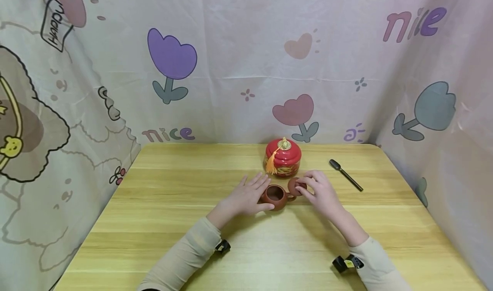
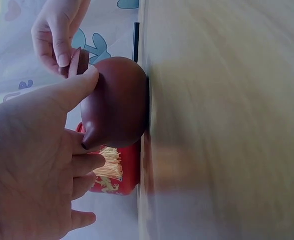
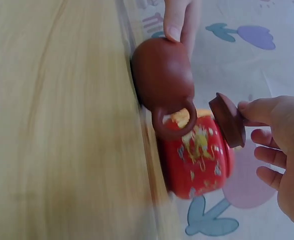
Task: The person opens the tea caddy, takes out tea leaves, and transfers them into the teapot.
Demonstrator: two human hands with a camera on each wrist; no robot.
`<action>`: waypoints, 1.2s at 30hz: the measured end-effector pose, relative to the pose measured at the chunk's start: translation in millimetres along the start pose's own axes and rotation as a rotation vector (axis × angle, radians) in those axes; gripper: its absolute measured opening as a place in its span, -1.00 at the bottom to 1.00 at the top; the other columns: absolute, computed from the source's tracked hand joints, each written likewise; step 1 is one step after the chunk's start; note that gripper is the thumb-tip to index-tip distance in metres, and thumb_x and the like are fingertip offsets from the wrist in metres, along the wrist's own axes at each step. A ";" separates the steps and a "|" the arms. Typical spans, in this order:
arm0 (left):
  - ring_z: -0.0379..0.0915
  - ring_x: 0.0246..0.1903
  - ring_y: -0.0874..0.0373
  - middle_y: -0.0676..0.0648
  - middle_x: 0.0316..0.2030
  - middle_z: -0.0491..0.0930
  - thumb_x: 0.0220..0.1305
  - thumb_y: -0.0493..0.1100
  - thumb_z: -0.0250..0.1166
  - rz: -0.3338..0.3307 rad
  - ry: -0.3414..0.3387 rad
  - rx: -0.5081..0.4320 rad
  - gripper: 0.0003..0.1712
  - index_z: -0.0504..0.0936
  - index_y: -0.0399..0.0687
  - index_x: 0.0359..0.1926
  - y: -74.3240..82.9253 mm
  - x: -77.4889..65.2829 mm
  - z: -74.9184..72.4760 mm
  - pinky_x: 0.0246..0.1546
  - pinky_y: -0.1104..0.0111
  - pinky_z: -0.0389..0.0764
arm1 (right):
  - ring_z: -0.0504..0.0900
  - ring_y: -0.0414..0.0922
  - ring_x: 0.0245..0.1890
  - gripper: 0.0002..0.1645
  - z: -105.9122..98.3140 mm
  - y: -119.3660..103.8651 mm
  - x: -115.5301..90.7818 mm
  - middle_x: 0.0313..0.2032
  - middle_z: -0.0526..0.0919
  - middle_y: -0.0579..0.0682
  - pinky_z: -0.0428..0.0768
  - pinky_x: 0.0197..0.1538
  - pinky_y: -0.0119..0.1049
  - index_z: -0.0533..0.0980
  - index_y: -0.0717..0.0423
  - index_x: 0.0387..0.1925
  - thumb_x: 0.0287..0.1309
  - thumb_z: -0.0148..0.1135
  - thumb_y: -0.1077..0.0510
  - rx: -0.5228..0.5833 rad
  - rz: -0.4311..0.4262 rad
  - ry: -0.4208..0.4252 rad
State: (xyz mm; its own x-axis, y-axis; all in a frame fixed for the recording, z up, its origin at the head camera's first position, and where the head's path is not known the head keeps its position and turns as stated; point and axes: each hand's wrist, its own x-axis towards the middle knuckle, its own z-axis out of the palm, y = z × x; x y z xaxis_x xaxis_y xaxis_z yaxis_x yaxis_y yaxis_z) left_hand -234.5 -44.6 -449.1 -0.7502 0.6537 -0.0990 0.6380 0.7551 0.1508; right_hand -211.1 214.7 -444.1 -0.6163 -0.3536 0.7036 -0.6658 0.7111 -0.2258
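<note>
A reddish-brown clay teapot (image 1: 276, 197) stands uncovered on the table, its dark opening facing up and its loop handle (image 3: 191, 122) towards the right. On its spout side, my left hand (image 1: 246, 195) rests with the thumb against the body and the other fingers stretched out on the far side, the spout between them. My right hand (image 1: 321, 194) pinches the teapot lid (image 3: 228, 120) by its knob between thumb and fingers. The lid is held tilted above the handle, apart from the opening.
Just behind the teapot sits a red lidded jar (image 1: 283, 158) with a gold knob and an orange tassel. To the right lies a black scoop (image 1: 345, 175) with a long handle. A patterned cloth (image 1: 231, 68) hangs around the wooden table (image 1: 161, 188).
</note>
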 end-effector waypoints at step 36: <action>-0.29 0.56 -0.01 -0.06 0.55 -0.10 0.29 0.51 -0.11 -0.008 -0.014 -0.011 0.04 -0.03 -0.04 0.54 0.1 0.2 -1.3 0.49 -0.13 -0.13 | 0.47 -0.04 -0.19 -0.88 -23.8 34.1 -35.8 -0.32 0.57 -0.07 0.42 -0.09 -0.09 0.67 0.01 -0.48 -0.10 0.51 0.22 0.000 0.282 -0.289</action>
State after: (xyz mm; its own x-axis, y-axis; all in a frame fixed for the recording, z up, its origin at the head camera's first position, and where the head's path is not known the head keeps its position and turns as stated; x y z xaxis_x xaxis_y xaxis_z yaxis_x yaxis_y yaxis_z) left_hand -234.8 -44.5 -447.9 -0.7528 0.6482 -0.1145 0.6298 0.7599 0.1610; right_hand -201.7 266.1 -461.0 -0.8679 -0.3009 0.3953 -0.4534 0.8048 -0.3830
